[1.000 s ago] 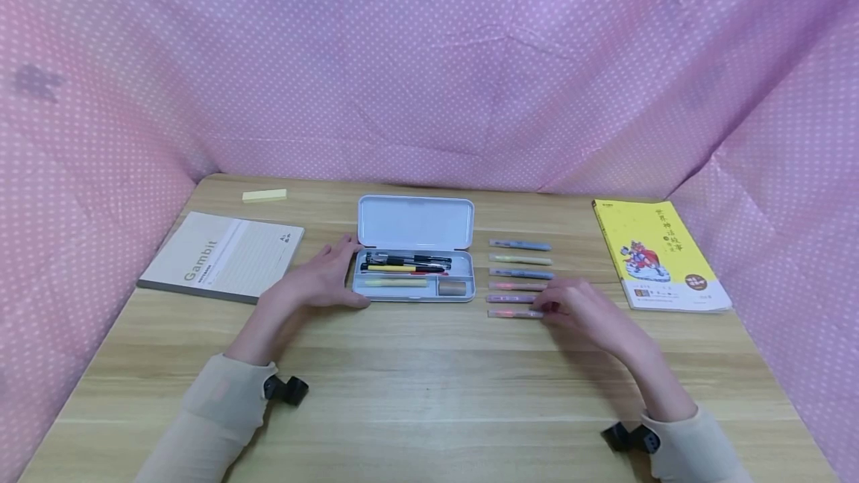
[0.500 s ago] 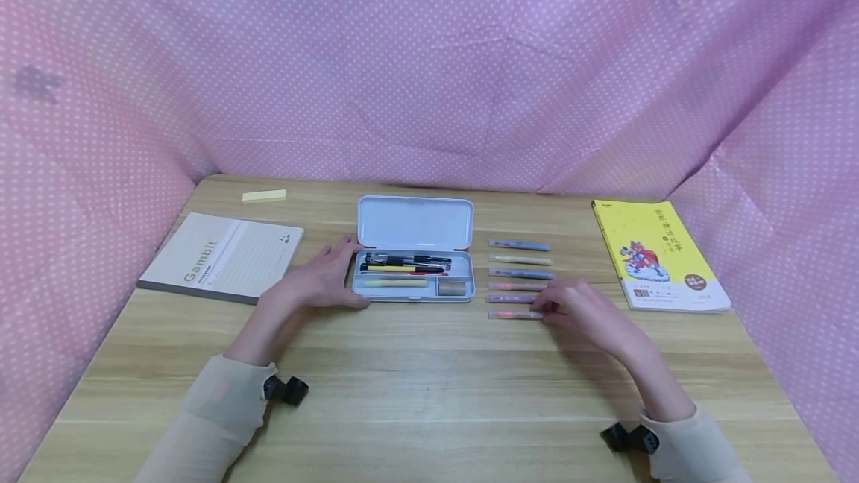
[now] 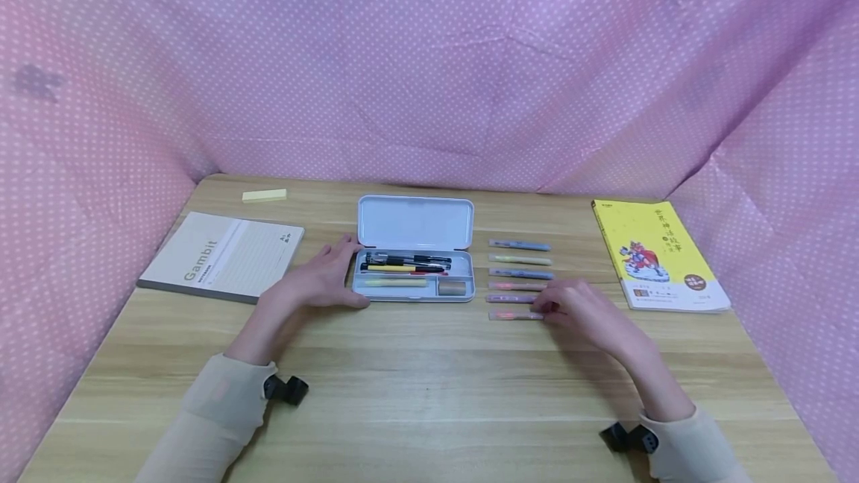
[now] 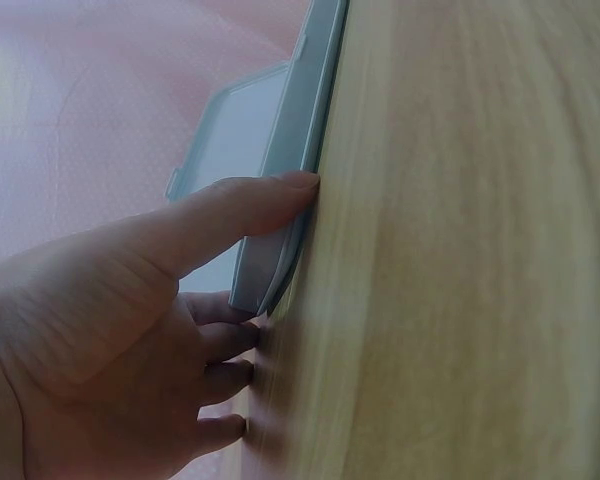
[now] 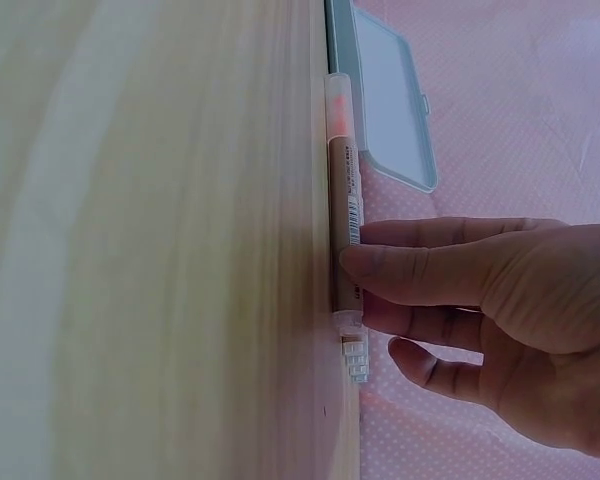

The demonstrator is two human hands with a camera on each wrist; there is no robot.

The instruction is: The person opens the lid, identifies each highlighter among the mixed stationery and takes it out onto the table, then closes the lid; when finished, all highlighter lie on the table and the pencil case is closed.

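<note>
A pale blue pencil case (image 3: pixel 416 222) lies with its lid up, mid-table. Black pens (image 3: pixel 409 259), a yellow-and-black pen (image 3: pixel 401 269), a pale yellow stick (image 3: pixel 396 283) and a small brownish block (image 3: pixel 452 288) lie inside. My left hand (image 3: pixel 322 278) holds the case's left end, thumb on the front side wall (image 4: pixel 290 240), other fingers around the corner. To the right, my right hand (image 3: pixel 580 311) pinches the right end of the nearest highlighter (image 5: pixel 345 200), which has a clear cap and a pinkish-orange tip. Beyond it lie a purple highlighter (image 3: pixel 510 299) and a pink one (image 3: pixel 515 286).
Farther up the row are two blue highlighters (image 3: pixel 520 245) and a yellow one (image 3: pixel 520 259). At the right lies a yellow book (image 3: pixel 647 244). A grey notebook (image 3: pixel 228 252) and a pale yellow strip (image 3: pixel 264 195) are on the left. Pink dotted cloth (image 3: pixel 429 80) surrounds the table.
The nearest highlighter, held in my right fingers, has shifted very slightly toward the front of the table. My left hand and the pencil case have stayed in place.
</note>
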